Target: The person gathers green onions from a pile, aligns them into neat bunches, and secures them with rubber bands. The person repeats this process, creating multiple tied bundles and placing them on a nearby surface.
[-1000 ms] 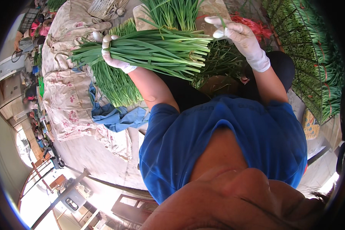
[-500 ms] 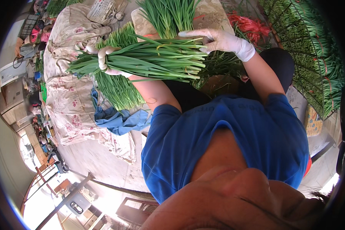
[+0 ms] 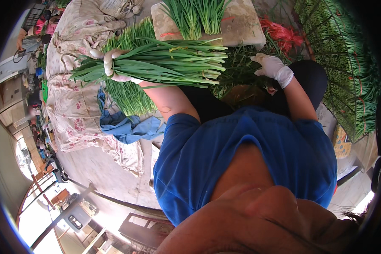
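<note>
In the head view, a garlic chive bunch (image 3: 173, 63) is held level on the body side of the stained board (image 3: 245, 36), pale stem ends pointed right. Its leaves are clamped in the curled fingers of the gloved left hand (image 3: 109, 66), probably so that the stems are left exposed. The gloved right hand (image 3: 271, 67) is held below the board's right corner, thumb and fingers apart, with nothing seen in them. On the board, smaller chive bunches (image 3: 211, 21) are laid with stems toward the body, perhaps for alignment. Red plastic strips (image 3: 285, 34) are heaped right of the board, seemingly within easy reach.
</note>
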`<state>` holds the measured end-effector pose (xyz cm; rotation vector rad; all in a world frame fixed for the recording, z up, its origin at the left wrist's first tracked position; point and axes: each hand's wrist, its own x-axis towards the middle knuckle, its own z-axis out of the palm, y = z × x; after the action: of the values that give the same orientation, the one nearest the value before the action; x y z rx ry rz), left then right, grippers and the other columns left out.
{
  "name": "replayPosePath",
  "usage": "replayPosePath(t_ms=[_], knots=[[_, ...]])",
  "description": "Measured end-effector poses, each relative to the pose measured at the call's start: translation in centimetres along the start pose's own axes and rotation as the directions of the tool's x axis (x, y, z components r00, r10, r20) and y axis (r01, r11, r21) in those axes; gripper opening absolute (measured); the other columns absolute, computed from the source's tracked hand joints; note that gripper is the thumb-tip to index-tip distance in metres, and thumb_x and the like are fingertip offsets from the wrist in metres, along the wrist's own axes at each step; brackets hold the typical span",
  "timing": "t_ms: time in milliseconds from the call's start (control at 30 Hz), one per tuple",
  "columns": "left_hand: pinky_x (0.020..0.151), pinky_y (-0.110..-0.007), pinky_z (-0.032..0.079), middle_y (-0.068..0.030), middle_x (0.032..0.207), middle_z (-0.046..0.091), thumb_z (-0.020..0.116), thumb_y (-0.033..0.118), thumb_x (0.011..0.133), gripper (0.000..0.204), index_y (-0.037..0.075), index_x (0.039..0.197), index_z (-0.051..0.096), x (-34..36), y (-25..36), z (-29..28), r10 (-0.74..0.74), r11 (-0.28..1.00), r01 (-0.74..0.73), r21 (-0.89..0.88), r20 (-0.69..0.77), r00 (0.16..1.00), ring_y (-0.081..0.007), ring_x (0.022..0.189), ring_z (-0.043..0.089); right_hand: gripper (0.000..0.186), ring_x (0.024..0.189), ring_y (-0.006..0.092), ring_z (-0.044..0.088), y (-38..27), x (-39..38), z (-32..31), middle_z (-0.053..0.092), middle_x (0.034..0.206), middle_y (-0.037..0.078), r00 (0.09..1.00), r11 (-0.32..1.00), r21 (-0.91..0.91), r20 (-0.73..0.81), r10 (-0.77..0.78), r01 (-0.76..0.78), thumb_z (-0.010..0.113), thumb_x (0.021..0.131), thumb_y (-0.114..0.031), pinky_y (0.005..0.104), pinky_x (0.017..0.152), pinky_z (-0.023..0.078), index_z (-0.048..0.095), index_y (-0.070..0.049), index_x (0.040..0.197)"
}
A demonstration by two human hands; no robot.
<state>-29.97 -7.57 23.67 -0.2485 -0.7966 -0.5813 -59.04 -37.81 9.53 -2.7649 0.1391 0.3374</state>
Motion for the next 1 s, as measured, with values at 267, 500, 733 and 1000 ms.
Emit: replayPosePath(t_ms=[267, 500, 733, 1000], knots=[[0.103, -0.032, 0.035, 0.0051, 0.082, 0.054, 0.045, 0.001, 0.084, 0.056, 0.007, 0.139, 0.035, -0.4, -0.4, -0.8, -0.023, 0.999, 0.025, 0.042, -0.054, 0.998, -0.0072, 0.088, 0.051, 0.024, 0.091, 0.0108, 0.059, -9.1, 4.9, -6.7, 0.065, 0.100, 0.003, 0.925, 0.193, 0.908, -0.379, 0.000, 0.372, 0.063, 0.086, -0.014, 0.0256, 0.085, 0.046, 0.064, -0.003, 0.108], [0.102, -0.031, 0.037, 0.0023, 0.087, 0.059, 0.049, 0.003, 0.084, 0.054, 0.007, 0.136, 0.039, -0.6, -0.5, -0.4, 0.047, 0.993, -0.034, 0.111, -0.120, 0.992, -0.0094, 0.095, 0.053, 0.016, 0.087, 0.0112, 0.062, -6.7, 2.2, -9.6, 0.069, 0.093, 0.005, 0.817, 0.543, 0.729, -0.562, 0.127, 0.417, 0.060, 0.088, -0.015, 0.0249, 0.080, 0.048, 0.069, -0.003, 0.096], [0.101, -0.034, 0.038, 0.0008, 0.097, 0.058, 0.051, 0.006, 0.085, 0.057, 0.008, 0.140, 0.033, -0.9, -0.2, -1.1, 0.114, 0.974, -0.099, 0.201, -0.064, 0.991, -0.0125, 0.101, 0.051, 0.026, 0.088, 0.0246, 0.063, -0.1, 1.6, -4.0, 0.067, 0.095, 0.011, 0.984, 0.988, 0.076, -0.113, 0.141, -0.133, 0.065, 0.082, -0.016, 0.0307, 0.079, 0.050, 0.066, -0.006, 0.105], [0.099, -0.039, 0.041, 0.0008, 0.087, 0.048, 0.054, 0.011, 0.083, 0.066, 0.007, 0.142, 0.024, -2.2, -0.2, -3.5, 0.153, 0.922, -0.082, 0.377, -0.160, 0.975, -0.0168, 0.104, 0.049, 0.023, 0.089, 0.0137, 0.057, -10.2, 2.9, -11.3, 0.062, 0.096, 0.005, 0.875, 0.610, 0.686, -0.483, -0.025, 0.396, 0.063, 0.084, -0.014, 0.0270, 0.082, 0.046, 0.066, -0.010, 0.107]])
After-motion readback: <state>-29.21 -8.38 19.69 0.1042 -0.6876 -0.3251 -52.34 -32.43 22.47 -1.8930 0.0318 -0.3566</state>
